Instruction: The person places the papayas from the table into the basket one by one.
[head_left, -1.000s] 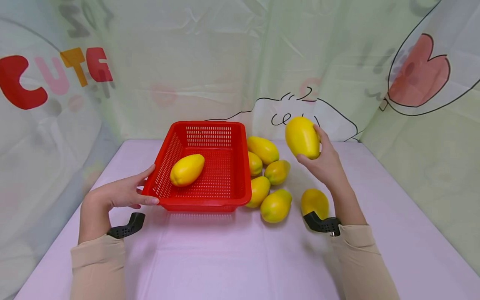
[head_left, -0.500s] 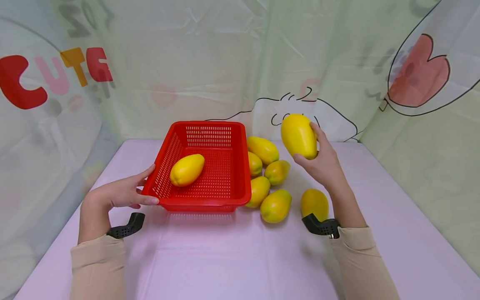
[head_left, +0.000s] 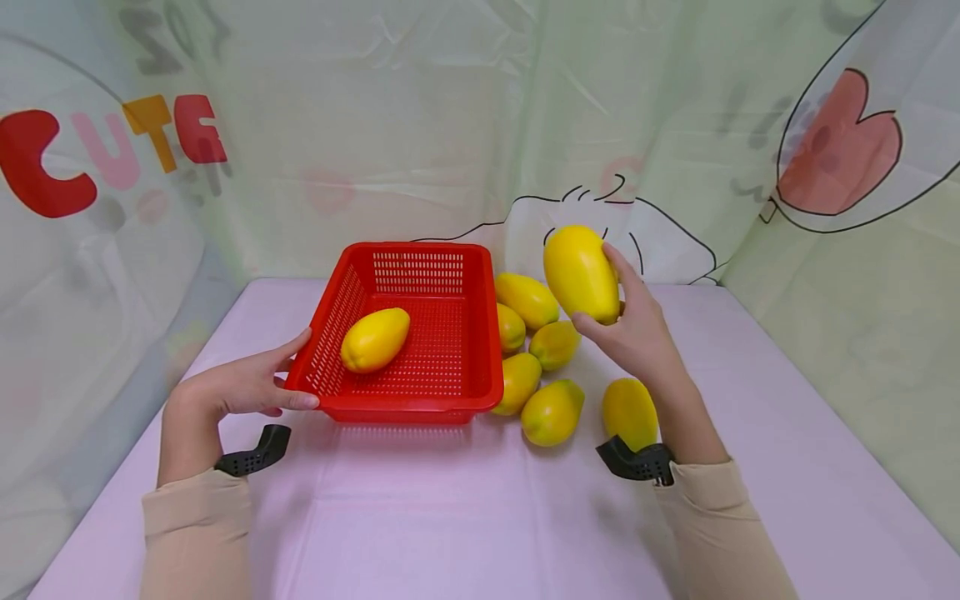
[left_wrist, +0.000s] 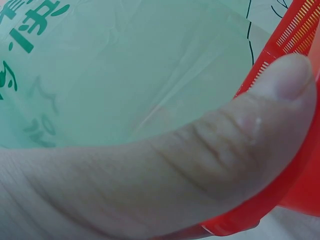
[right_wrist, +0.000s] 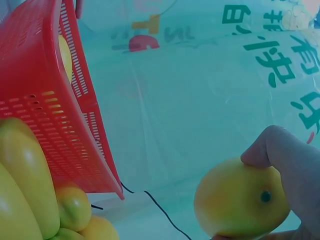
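I see bright, even light with soft shadows under the red basket (head_left: pixel 420 333); both wrist views look blurred and green-tinted.

The left wrist view is filled mostly by the left hand's thumb (left_wrist: pixel 200 155), seen very close and lying across the frame from the lower left up to the right. Its nail end reaches the upper right, and its pad side presses against the rim of the red basket (left_wrist: pixel 295 165). The basket's slotted wall rises above the thumb tip into the top right corner, and its smooth rim curves under the thumb toward the bottom edge. Behind the thumb, away from the basket, hangs a pale green printed sheet (left_wrist: pixel 125 70) with darker green characters at its upper left. A small patch of pale worktop (left_wrist: pixel 285 231) shows below the basket rim.
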